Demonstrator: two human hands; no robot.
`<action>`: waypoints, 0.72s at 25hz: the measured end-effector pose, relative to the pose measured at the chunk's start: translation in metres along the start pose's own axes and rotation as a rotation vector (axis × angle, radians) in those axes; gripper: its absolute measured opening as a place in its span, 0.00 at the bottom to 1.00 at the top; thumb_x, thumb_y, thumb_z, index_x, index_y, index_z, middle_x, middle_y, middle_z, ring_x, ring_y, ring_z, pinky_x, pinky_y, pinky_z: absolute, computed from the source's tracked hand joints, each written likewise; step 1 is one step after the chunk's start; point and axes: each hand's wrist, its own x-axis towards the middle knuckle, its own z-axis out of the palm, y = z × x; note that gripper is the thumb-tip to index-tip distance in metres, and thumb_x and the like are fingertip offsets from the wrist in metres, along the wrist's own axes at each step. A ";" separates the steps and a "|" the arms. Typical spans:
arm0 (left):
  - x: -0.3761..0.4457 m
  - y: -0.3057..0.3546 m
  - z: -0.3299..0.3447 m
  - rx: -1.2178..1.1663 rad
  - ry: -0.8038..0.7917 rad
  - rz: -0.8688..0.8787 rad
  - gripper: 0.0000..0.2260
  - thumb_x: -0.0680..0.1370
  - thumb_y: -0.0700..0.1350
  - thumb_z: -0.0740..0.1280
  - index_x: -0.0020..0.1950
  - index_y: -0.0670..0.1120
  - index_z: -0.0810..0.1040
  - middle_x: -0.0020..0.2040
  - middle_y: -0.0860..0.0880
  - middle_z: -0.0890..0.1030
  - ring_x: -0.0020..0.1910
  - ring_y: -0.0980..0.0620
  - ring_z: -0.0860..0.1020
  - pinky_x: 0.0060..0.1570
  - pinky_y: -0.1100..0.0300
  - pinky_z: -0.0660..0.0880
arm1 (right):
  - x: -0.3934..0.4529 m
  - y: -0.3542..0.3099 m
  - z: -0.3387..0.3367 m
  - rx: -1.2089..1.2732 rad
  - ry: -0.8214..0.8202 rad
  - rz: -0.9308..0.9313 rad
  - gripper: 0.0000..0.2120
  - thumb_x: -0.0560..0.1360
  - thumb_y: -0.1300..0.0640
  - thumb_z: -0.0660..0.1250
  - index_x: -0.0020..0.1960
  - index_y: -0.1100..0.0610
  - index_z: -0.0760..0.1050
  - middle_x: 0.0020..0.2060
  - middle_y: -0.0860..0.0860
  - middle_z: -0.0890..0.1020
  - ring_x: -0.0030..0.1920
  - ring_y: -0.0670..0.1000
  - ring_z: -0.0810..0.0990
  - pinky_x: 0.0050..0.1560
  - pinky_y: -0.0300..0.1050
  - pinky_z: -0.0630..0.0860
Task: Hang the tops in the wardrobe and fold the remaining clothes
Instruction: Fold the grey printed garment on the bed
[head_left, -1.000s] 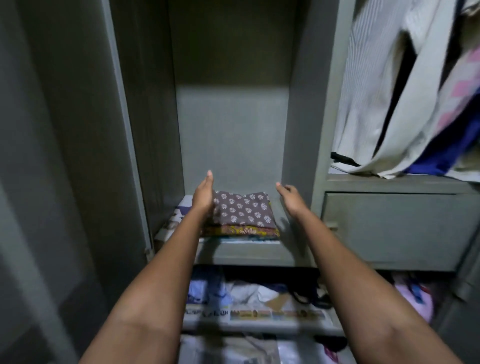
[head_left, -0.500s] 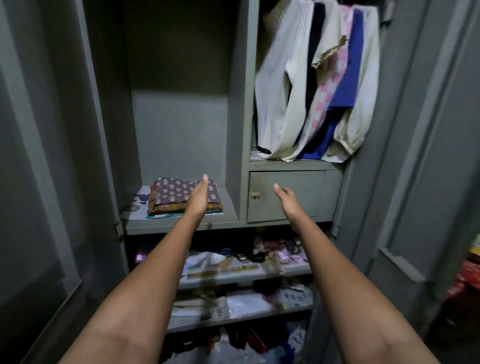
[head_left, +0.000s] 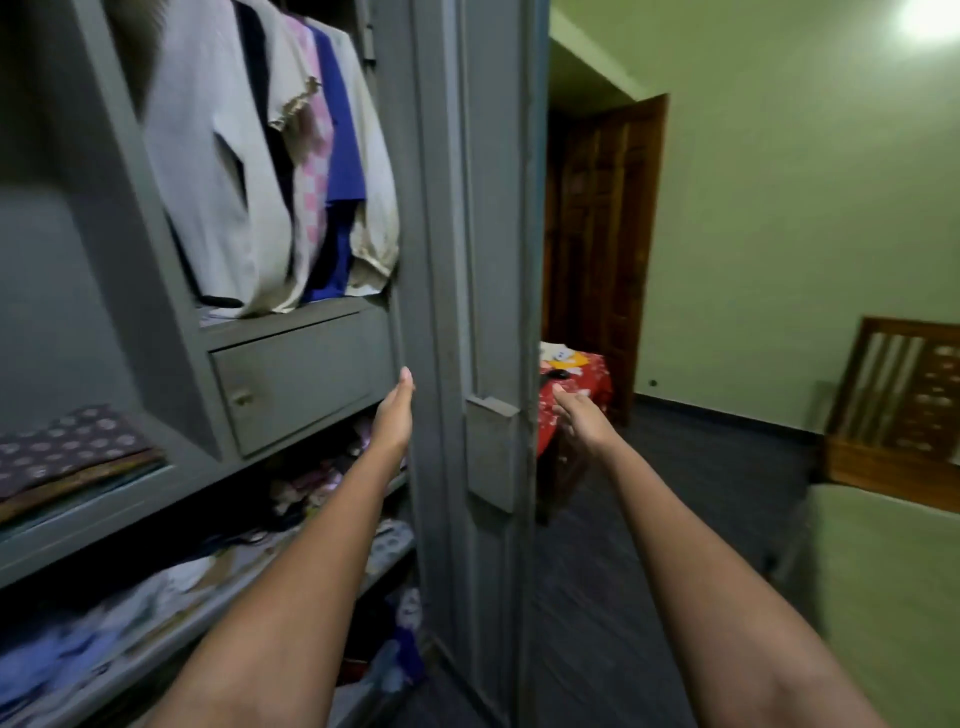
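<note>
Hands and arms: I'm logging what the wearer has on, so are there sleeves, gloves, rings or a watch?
None that show. The left hand and right hand are bare, without gloves, rings or watch, and both forearms are uncovered to the picture's bottom edge.

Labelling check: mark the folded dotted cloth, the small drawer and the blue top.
folded dotted cloth (head_left: 67, 441), head view, top face.
small drawer (head_left: 301, 379), head view, front panel.
blue top (head_left: 340, 156), head view, body fabric.

Blurred clothes (head_left: 78, 649) on lower shelves

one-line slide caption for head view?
Both hands, left and right, empty and open beside the wardrobe door; tops hang inside.
</note>
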 end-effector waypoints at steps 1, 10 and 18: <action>-0.008 0.002 0.023 -0.006 -0.062 -0.017 0.27 0.82 0.58 0.52 0.73 0.40 0.66 0.72 0.46 0.69 0.72 0.49 0.66 0.73 0.53 0.59 | -0.018 0.002 -0.026 -0.013 0.067 0.012 0.21 0.81 0.48 0.57 0.64 0.63 0.70 0.61 0.53 0.74 0.61 0.49 0.72 0.66 0.47 0.65; -0.058 0.028 0.191 -0.095 -0.517 0.013 0.30 0.80 0.63 0.49 0.76 0.45 0.61 0.74 0.49 0.65 0.73 0.48 0.63 0.71 0.50 0.61 | -0.129 -0.015 -0.188 0.011 0.528 0.018 0.27 0.80 0.45 0.58 0.71 0.62 0.61 0.68 0.58 0.70 0.69 0.52 0.69 0.66 0.45 0.65; 0.000 0.025 0.308 -0.043 -0.594 0.092 0.31 0.80 0.63 0.47 0.76 0.45 0.60 0.75 0.47 0.63 0.75 0.46 0.59 0.73 0.47 0.56 | -0.084 0.006 -0.285 0.032 0.602 0.058 0.31 0.79 0.43 0.58 0.74 0.60 0.57 0.72 0.60 0.66 0.72 0.55 0.65 0.70 0.49 0.61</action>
